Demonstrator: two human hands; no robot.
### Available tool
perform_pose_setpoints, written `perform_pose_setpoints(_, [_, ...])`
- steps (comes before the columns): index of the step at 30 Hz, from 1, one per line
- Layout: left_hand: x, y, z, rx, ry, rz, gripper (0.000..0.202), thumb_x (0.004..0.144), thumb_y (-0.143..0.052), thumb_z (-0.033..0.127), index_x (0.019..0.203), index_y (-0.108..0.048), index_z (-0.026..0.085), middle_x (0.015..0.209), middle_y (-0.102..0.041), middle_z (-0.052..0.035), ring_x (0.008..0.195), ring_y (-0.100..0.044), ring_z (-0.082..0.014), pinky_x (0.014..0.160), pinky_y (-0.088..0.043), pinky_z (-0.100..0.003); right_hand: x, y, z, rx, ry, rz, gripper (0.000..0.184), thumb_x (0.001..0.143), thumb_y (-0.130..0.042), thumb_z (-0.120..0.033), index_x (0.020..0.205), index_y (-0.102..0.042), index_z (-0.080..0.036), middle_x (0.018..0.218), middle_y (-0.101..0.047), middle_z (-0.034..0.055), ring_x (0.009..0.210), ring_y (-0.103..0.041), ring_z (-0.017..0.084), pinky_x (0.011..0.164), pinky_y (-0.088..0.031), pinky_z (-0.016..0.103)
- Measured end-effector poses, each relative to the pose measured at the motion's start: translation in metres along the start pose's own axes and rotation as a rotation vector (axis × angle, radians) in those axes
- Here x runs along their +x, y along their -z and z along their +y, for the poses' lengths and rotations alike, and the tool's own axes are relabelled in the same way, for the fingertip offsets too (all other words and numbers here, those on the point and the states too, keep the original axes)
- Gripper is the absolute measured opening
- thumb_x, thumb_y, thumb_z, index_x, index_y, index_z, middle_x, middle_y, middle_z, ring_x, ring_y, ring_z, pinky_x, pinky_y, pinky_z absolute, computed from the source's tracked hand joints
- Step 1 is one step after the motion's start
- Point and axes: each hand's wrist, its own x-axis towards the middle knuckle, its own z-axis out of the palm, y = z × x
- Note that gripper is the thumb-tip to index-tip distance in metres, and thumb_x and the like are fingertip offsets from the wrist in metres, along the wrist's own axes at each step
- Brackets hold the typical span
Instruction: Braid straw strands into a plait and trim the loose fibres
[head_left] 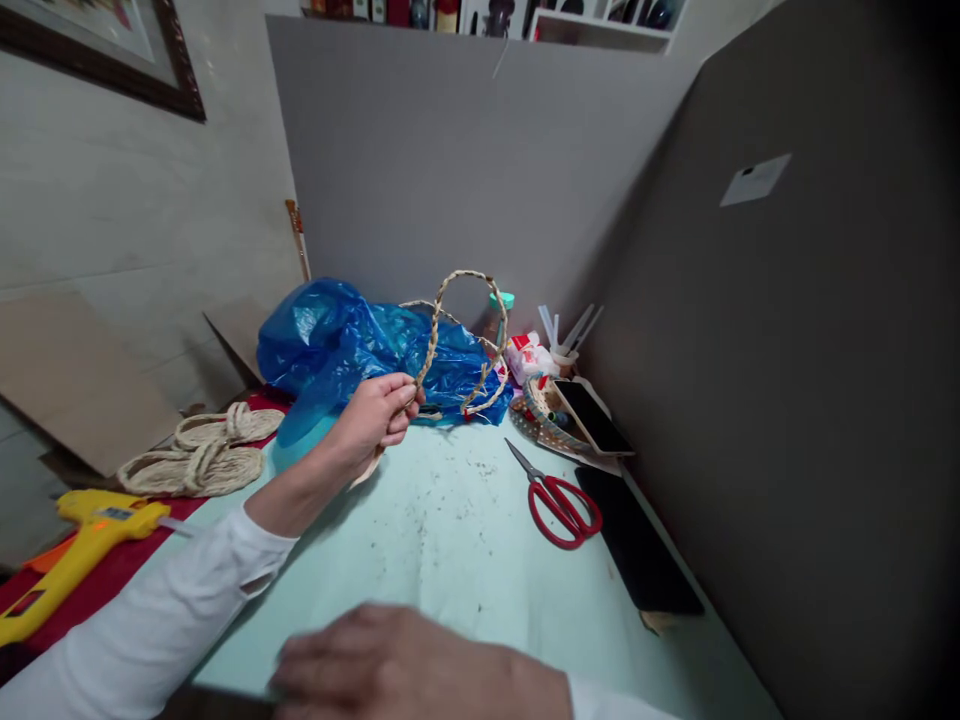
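Pinched between the thumb and fingers of my left hand is a braided straw cord. Its length rises from the hand in a large loop and curls back down toward a blue plastic bag. A loose flat end of the cord hangs below my fist. Low in the view, near the table's front edge, is my right hand, back upward and smeared by motion. Its fingers point left, and their undersides are hidden. Red-handled scissors lie on the pale green tabletop, right of my left hand.
A yellow glue gun and coils of braided cord lie on the left. At the right are a black flat object, a phone, a woven basket and a cup of glue sticks. Grey panels stand behind and right.
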Motion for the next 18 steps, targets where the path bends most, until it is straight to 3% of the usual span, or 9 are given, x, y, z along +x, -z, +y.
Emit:
perform_pose_setpoints(2, [-0.003,-0.004,-0.008,-0.023,0.009,-0.005,0.022,0.097,-0.06,0.034,0.106,-0.063,0.014,0.09,-0.066,-0.0023,0.067,-0.062,-0.0116,0.057,-0.054,-0.026,-0.029,0.019,0.015,-0.076,-0.299,-0.064,0.018,0.099,-0.052,-0.03,0.106,-0.065,-0.02,0.116,-0.072,0.0073,0.107,-0.063,0.014,0.089,-0.05,0.022])
perform_pose_setpoints(4, [-0.006,-0.008,-0.014,-0.048,0.002,0.0,0.019,0.097,-0.059,0.032,0.092,-0.061,0.013,0.07,-0.056,0.0042,0.047,-0.045,-0.0051,0.041,-0.038,-0.017,-0.06,0.037,0.034,-0.292,-0.834,-0.211,0.016,0.094,-0.055,-0.018,0.106,-0.065,-0.022,0.107,-0.073,0.0074,0.096,-0.067,0.016,0.085,-0.051,0.025])
perform_pose_setpoints(7, [-0.012,-0.015,-0.018,-0.076,-0.034,0.019,0.02,0.093,-0.058,0.026,0.078,-0.057,0.013,0.058,-0.037,0.0093,0.039,-0.022,-0.0011,0.036,-0.015,-0.014,-0.101,0.052,0.065,-0.436,-1.127,-0.288,0.022,0.088,-0.048,-0.004,0.098,-0.068,-0.008,0.092,-0.072,0.0223,0.085,-0.07,0.031,0.073,-0.053,0.04])
perform_pose_setpoints(9, [-0.017,-0.02,-0.018,-0.077,-0.061,0.029,0.02,0.089,-0.058,0.028,0.076,-0.056,0.014,0.057,-0.033,0.0096,0.041,-0.021,-0.0014,0.037,-0.012,-0.014,-0.116,0.051,0.081,-0.446,-1.223,-0.352,0.023,0.087,-0.047,-0.003,0.092,-0.069,-0.006,0.081,-0.07,0.0223,0.073,-0.07,0.032,0.059,-0.049,0.038])
perform_pose_setpoints(12, [-0.022,-0.024,-0.02,-0.049,-0.089,0.036,0.022,0.088,-0.058,0.032,0.075,-0.057,0.015,0.056,-0.031,0.0095,0.043,-0.02,-0.003,0.038,-0.012,-0.015,-0.122,0.042,0.091,-0.381,-1.26,-0.424,0.031,0.085,-0.043,0.0,0.097,-0.069,-0.008,0.088,-0.07,0.0194,0.073,-0.07,0.03,0.052,-0.045,0.033])
perform_pose_setpoints(15, [-0.026,-0.023,-0.022,0.005,-0.112,0.045,0.023,0.089,-0.057,0.033,0.075,-0.059,0.015,0.055,-0.032,0.0089,0.045,-0.021,-0.004,0.038,-0.015,-0.016,-0.121,0.037,0.088,-0.292,-1.23,-0.452,0.038,0.084,-0.042,0.001,0.109,-0.068,-0.012,0.107,-0.069,0.0166,0.089,-0.069,0.028,0.065,-0.05,0.033])
perform_pose_setpoints(18, [-0.028,-0.019,-0.025,0.072,-0.14,0.08,0.023,0.092,-0.055,0.032,0.078,-0.062,0.016,0.055,-0.036,0.0079,0.045,-0.026,-0.0045,0.039,-0.019,-0.017,-0.123,0.04,0.083,-0.123,-1.158,-0.388,0.042,0.087,-0.048,-0.008,0.126,-0.06,-0.016,0.127,-0.063,0.0134,0.106,-0.063,0.028,0.085,-0.052,0.035])
